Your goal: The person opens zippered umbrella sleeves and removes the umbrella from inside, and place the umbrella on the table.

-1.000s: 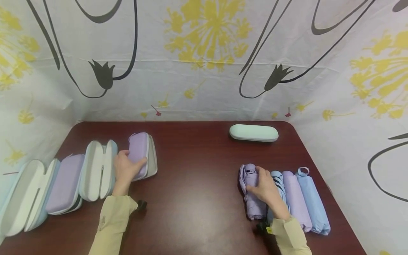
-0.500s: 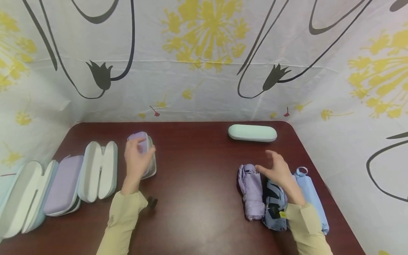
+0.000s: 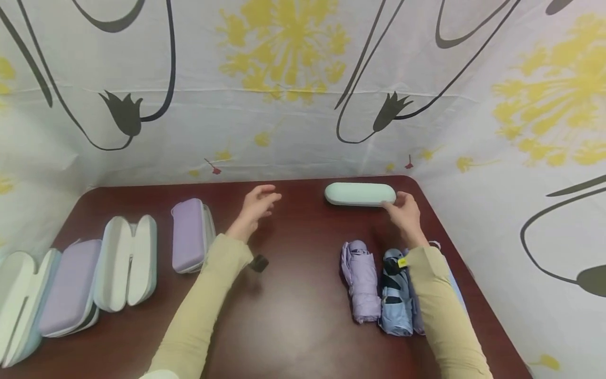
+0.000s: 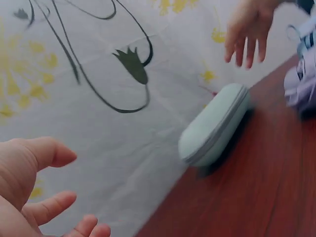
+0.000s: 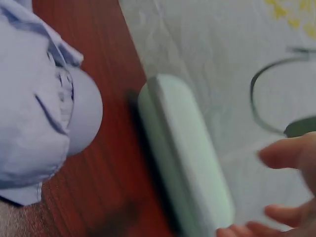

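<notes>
A mint-green hard case [image 3: 360, 194] lies closed near the table's back edge. My right hand [image 3: 404, 217] is at its right end, fingers spread; the right wrist view shows the case [image 5: 182, 153] beside the fingertips, and whether they touch it I cannot tell. Left of the case, my left hand [image 3: 253, 210] hovers over the table with loosely bent fingers and nothing in them. Closest on that hand's left is a purple zip case [image 3: 188, 235] lying on a pale one. In front of my right hand lie a purple folded umbrella [image 3: 362, 287] and a blue folded umbrella [image 3: 396, 300].
Further left are an opened pale case [image 3: 127, 263], another purple case [image 3: 71, 287] and an opened light-blue case [image 3: 23, 310]. My right sleeve [image 3: 442, 310] partly hides more umbrellas. A patterned cloth [image 3: 284, 131] hangs behind the dark red table [image 3: 293, 316].
My left hand has let go of the purple case and moved right. The right hand has left the umbrellas and gone up to the mint-green case. The view has shifted slightly right.
</notes>
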Available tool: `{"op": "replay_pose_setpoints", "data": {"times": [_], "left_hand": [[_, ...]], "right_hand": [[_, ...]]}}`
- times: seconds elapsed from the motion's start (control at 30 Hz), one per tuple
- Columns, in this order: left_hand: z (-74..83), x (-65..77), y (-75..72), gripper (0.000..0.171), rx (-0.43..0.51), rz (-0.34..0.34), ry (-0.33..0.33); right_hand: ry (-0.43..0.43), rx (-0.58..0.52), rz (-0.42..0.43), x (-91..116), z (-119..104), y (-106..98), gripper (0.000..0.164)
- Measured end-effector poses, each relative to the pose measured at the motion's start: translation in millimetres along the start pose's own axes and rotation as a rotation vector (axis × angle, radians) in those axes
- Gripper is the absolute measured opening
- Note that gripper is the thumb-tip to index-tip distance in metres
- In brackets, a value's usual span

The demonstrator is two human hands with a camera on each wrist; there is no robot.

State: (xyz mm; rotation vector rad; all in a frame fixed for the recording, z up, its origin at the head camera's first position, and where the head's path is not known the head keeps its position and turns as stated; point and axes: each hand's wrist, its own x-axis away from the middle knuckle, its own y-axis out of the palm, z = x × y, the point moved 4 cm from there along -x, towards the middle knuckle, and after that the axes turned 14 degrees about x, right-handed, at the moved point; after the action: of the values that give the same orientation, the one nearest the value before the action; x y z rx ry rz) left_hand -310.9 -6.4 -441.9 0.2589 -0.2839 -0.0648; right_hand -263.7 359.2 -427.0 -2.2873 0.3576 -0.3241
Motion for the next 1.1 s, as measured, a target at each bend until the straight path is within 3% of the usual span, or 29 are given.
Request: {"op": "replay_pose_setpoints", "data": {"times": [0.07, 0.17, 0.27, 0.4, 0.57, 0.73, 0.87, 1.1], "left_hand": [[-6.7, -9.5, 10.1, 0.049, 0.068, -0.023, -0.083], [-15.9, -23.3, 22.9, 0.05, 0.173, -0.039, -0.181], [-23.5, -36.1, 33.6, 0.049, 0.247, -0.029, -0.236], [-31.3, -48.5, 49.7, 0.047, 0.278, -0.029, -0.277], [-36.0, -57.6, 73.8, 0.046, 0.237, -0.045, -0.291], [-42.8, -64.0, 93.3, 0.05, 0.125, -0.065, -0.26], [-47.7, -66.3, 108.3, 0.06, 0.084, -0.129, -0.212], [-57.2, -70.4, 125.4, 0.06, 0.035, -0.209, -0.173]], "right_hand": [[0.082, -0.126, 0.012, -9.8, 5.0, 4.3, 0.068], [0.168, -0.227, -0.008, -22.3, 9.2, 7.9, 0.07], [0.207, -0.259, -0.032, -33.7, 11.9, 8.2, 0.072], [0.24, -0.25, -0.035, -44.6, 16.6, 6.9, 0.07], [0.247, -0.207, -0.041, -50.8, 20.8, 9.8, 0.067], [0.231, -0.194, -0.026, -52.0, 24.1, 15.4, 0.065], [0.211, -0.198, -0.029, -55.2, 26.2, 16.8, 0.065], [0.196, -0.221, -0.038, -63.1, 32.2, 15.7, 0.064]]}}
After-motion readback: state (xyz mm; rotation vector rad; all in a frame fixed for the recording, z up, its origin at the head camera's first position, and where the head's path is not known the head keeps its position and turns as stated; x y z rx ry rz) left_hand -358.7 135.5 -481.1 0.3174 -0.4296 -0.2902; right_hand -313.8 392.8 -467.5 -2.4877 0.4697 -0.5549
